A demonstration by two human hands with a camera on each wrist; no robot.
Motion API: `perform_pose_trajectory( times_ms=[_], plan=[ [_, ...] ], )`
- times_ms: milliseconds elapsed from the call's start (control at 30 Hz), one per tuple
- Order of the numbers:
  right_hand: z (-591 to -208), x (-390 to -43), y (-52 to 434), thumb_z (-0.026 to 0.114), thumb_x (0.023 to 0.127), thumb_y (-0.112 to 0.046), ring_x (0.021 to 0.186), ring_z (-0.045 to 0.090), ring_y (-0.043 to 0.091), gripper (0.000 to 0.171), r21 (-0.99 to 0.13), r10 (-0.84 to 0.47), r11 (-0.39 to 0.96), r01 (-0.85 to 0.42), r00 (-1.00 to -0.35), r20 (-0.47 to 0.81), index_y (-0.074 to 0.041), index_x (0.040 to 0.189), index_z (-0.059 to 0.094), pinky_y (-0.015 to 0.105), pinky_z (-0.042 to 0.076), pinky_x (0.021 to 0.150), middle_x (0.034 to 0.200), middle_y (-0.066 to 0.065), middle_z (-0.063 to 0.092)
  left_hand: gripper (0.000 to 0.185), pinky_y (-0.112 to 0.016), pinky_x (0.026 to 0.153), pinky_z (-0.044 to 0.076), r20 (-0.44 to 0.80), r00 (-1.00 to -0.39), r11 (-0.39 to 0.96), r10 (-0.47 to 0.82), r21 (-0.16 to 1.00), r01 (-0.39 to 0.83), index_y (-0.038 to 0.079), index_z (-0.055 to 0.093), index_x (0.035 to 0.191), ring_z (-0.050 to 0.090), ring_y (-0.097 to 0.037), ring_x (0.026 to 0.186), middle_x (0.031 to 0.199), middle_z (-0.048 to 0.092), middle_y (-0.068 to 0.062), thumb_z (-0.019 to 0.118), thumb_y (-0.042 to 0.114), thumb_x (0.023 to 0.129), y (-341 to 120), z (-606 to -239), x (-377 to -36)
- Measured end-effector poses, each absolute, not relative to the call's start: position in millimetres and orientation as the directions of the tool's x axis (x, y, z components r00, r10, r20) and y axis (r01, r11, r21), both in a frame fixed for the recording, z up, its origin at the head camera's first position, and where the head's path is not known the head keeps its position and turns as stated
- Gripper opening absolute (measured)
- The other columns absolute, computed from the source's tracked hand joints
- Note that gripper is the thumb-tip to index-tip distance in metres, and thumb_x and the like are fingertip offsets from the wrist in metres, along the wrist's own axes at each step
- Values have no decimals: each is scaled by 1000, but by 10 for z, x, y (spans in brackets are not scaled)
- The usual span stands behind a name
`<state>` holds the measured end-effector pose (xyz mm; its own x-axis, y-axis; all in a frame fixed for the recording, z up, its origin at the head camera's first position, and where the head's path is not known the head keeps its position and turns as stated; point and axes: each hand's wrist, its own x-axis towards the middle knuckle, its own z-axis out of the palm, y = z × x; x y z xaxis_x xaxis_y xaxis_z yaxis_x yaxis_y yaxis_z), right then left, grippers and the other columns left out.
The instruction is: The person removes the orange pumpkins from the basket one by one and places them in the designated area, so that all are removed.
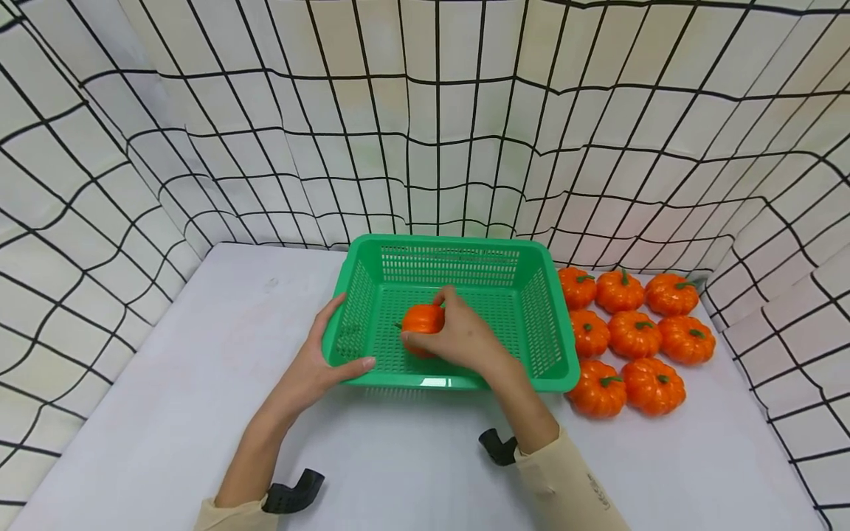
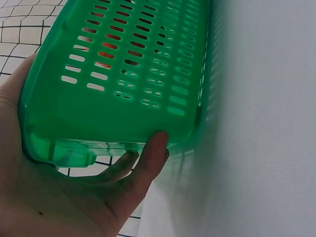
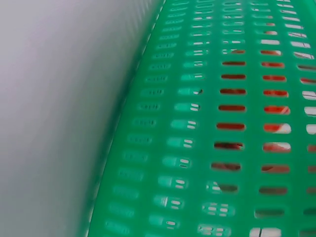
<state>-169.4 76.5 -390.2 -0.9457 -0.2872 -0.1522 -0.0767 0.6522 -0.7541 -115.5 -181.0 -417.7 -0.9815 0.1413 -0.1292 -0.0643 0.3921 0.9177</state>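
A green slotted plastic basket [image 1: 458, 240] stands on the table against the back netting. My left hand [image 1: 312, 374] grips its front left corner, the thumb over the rim. In the left wrist view the fingers of the left hand [image 2: 64, 202] bend round the basket's end wall [image 2: 98, 121]. Inside the basket, left of its middle, my right hand [image 1: 468, 339] holds an orange toy pumpkin [image 1: 418, 321] between thumb and fingers. Only the basket's front wall [image 3: 202, 148] fills the right wrist view, with orange patches of the pumpkin [image 3: 275, 93] showing through slots; the right hand is mostly hidden there.
Several orange pumpkins with green stems [image 1: 634, 333] sit in rows right of the basket, the nearest close to its right side. White cloth with a black grid [image 1: 451, 110] walls the back and both sides. White tabletop [image 1: 179, 383] extends left and in front.
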Motion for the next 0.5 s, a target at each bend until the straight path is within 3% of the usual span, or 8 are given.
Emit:
perform_pose_trajectory(
  times_ms=[167, 367, 500],
  plan=[
    [-3900, -1660, 867, 82, 87, -42, 98, 67, 26, 68, -835, -321, 543, -89, -941, -108, -12, 134, 43, 37, 61, 79, 123, 13, 62, 108, -74, 117, 28, -127, -982, 392, 141, 918, -63, 51, 6, 163, 15, -42, 159, 177, 3, -5, 82, 36, 88, -1825, -4187, -1155],
    [-3886, -1638, 1021, 80, 88, -44, 111, 61, 30, 67, -833, -316, 535, -138, -948, -46, -30, 148, 52, 37, 58, 81, 130, 10, 53, 107, -68, 116, 32, -127, -982, 390, 140, 919, -64, 51, 7, 163, 21, -40, 157, 176, 6, -6, 82, 35, 88, -1818, -4192, -1168],
    [-3857, -1619, 1140, 81, 87, -49, 111, 58, 29, 64, -829, -286, 536, -159, -958, -2, -30, 143, 57, 35, 55, 78, 130, 6, 56, 108, -69, 116, 31, -117, -984, 396, 136, 917, -55, 49, 7, 164, 20, -42, 158, 176, 7, -8, 82, 34, 88, -1812, -4200, -1176]
  ],
)
